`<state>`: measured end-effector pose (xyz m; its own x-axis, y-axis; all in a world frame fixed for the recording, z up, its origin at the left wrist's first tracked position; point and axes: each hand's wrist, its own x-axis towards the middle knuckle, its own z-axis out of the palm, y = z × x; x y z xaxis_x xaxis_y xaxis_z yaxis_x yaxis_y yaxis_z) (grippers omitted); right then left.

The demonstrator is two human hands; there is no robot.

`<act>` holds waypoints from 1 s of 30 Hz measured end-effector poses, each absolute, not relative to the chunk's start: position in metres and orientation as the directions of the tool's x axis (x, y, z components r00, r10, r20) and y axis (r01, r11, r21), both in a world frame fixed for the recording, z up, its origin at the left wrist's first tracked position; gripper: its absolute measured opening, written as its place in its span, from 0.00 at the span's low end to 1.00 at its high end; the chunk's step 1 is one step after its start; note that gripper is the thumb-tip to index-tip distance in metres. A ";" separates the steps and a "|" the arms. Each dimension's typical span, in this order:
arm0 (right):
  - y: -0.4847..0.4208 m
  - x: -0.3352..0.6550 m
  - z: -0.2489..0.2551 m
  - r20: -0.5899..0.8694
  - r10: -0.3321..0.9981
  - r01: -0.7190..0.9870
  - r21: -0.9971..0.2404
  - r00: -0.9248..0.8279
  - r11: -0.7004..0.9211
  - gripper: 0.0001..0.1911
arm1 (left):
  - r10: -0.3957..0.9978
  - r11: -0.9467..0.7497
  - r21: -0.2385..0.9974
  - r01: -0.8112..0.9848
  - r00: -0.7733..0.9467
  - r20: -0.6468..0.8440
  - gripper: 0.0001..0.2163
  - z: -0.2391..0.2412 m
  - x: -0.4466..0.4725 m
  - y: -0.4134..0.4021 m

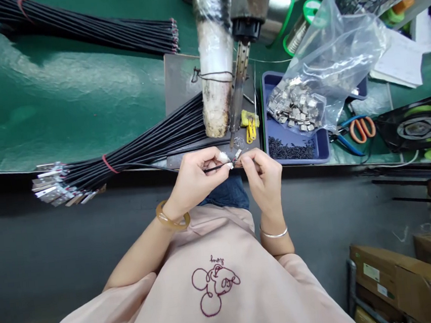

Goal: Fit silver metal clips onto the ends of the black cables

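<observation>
My left hand (pixel 196 178) is closed in a pinch on the end of a thin black cable (pixel 151 166) at the green bench's front edge. My right hand (pixel 263 174) is closed too, pinching a small metal connector piece (pixel 237 155) against the cable tip. Both hands meet just below the tip of a fixed soldering iron (pixel 238 90). A bundle of black cables (pixel 141 148) tied with a red band lies to the left, its metal ends hanging over the edge.
A blue tray (pixel 322 143) holds small black parts and a clear bag of metal shells (pixel 297 105). Orange-handled scissors (pixel 360 128) lie right of it. A second cable bundle (pixel 92 28) lies at the back left. Cardboard boxes (pixel 398 276) stand on the floor at right.
</observation>
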<state>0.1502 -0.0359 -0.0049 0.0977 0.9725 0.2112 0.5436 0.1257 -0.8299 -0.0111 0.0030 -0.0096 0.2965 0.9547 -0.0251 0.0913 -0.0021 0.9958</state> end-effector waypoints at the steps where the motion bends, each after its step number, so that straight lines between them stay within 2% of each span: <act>1: -0.036 0.150 -0.004 0.218 0.972 0.542 -0.830 0.091 0.135 0.15 | 0.955 -0.004 0.996 0.093 0.297 -0.024 0.05 -0.010 -0.011 0.003; 6: -0.036 0.146 -0.002 0.248 0.965 0.602 -0.785 0.087 0.147 0.15 | 0.952 -0.016 0.997 0.081 0.306 -0.009 0.05 -0.012 -0.012 0.003; 11: -0.038 0.144 -0.004 0.348 0.931 0.677 -0.711 0.107 0.188 0.16 | 0.950 0.006 0.999 0.044 0.311 -0.020 0.05 -0.011 -0.014 0.003; 13: -0.039 0.146 -0.002 0.402 0.894 0.613 -0.762 0.195 0.209 0.12 | 0.955 0.042 0.999 -0.009 0.293 -0.038 0.05 -0.009 -0.014 0.003; 16: -0.042 0.149 0.003 0.459 0.785 0.420 -0.863 0.416 0.282 0.04 | 0.969 0.087 0.993 -0.083 0.240 -0.065 0.07 -0.007 -0.013 0.002; 18: -0.044 0.150 0.007 0.459 0.742 0.377 -0.878 0.489 0.294 0.04 | 0.977 0.100 0.990 -0.100 0.198 -0.079 0.06 -0.006 -0.012 0.000; 21: -0.047 0.148 0.008 0.447 0.781 0.457 -0.857 0.435 0.236 0.05 | 0.984 0.105 0.990 -0.096 0.155 -0.089 0.05 -0.005 -0.009 0.000; 26: -0.044 0.144 0.000 0.360 0.916 0.492 -0.838 0.177 0.235 0.02 | 0.985 0.084 0.994 -0.070 0.156 -0.072 0.05 -0.002 -0.006 0.001; 30: -0.035 0.142 0.000 0.305 0.939 0.463 -0.863 0.160 0.202 0.05 | 0.986 0.072 0.995 -0.062 0.156 -0.061 0.05 0.000 -0.005 0.002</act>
<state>0.1416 -0.0353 0.0003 0.1604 0.9387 0.3053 0.4629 0.2016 -0.8631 -0.0045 0.0018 0.0003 0.1561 0.9858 -0.0612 -0.0623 0.0716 0.9955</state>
